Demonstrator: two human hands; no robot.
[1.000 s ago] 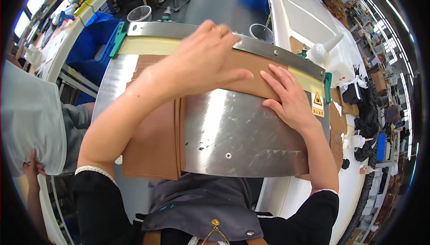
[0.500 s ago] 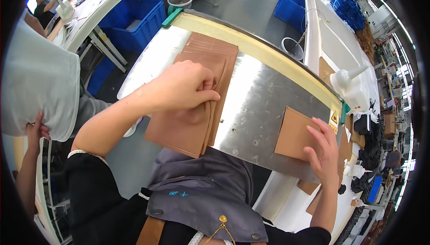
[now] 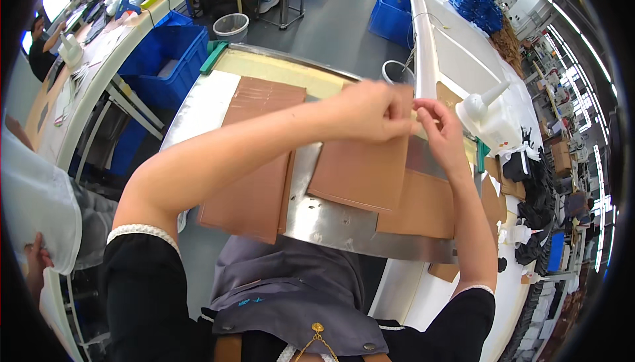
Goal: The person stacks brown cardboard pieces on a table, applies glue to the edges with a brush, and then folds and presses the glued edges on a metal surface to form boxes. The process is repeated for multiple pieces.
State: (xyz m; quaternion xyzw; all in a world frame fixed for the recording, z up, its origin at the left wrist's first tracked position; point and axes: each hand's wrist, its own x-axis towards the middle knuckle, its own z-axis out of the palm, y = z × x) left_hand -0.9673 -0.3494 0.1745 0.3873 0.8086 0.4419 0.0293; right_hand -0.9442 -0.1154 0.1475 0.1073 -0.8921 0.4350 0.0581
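A flat brown leather-like panel (image 3: pixel 360 173) hangs tilted over the middle of the metal worktop. My left hand (image 3: pixel 380 114) grips it at its far edge, fingers and thumb closed. Beside it, my right hand (image 3: pixel 442 130) curls its fingers and thumb together at the panel's far right corner; the exact contact is slightly blurred. Another brown panel (image 3: pixel 420 206) lies at the right of the worktop, partly covered by the held one. To the left is a stack of brown panels (image 3: pixel 241 183), partly hidden under my left forearm.
The metal worktop (image 3: pixel 311 223) has a pale strip along its far edge and green corner clamps (image 3: pixel 213 58). A white spouted bottle (image 3: pixel 486 117) stands at the right on a long white table. Blue bins (image 3: pixel 169 64) sit beyond. Another person in pale clothing (image 3: pixel 40 197) is close at left.
My left hand has lifted a panel off the left stack and carried it right, over the worktop's middle. My right hand has moved from the right-hand panel up to meet it. The view has shifted.
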